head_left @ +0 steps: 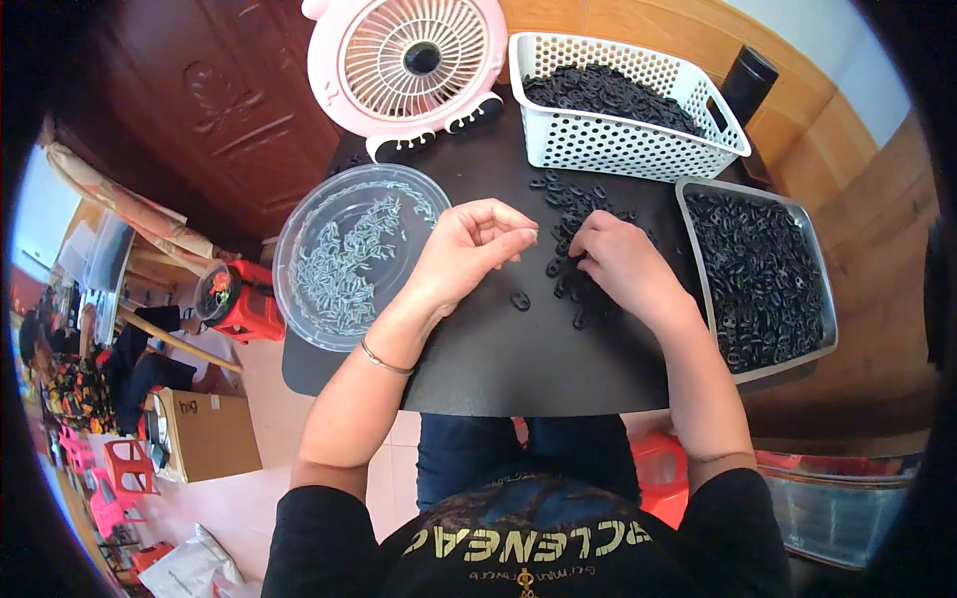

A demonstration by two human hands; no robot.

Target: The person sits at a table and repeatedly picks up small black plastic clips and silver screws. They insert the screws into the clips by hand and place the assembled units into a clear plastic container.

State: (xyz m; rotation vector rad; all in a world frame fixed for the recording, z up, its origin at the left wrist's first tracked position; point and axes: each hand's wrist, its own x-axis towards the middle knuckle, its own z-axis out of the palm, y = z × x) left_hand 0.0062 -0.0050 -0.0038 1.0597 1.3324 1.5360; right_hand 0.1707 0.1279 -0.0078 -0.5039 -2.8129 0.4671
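Note:
My left hand [471,249] hovers over the black table [498,359], fingers curled and pinched together on something too small to make out. My right hand [620,264] rests palm down on a loose pile of small black oval rings [568,204] in the table's middle. One single black ring [519,299] lies between the two hands. A clear round bowl [349,254] with several thin pale metal pins sits just left of my left hand.
A white perforated basket [623,140] of black rings stands at the back right. A metal tray [763,279] full of black rings lies at the right. A pink fan [409,65] stands at the back. A cardboard box [204,434] and red stools are on the floor to the left.

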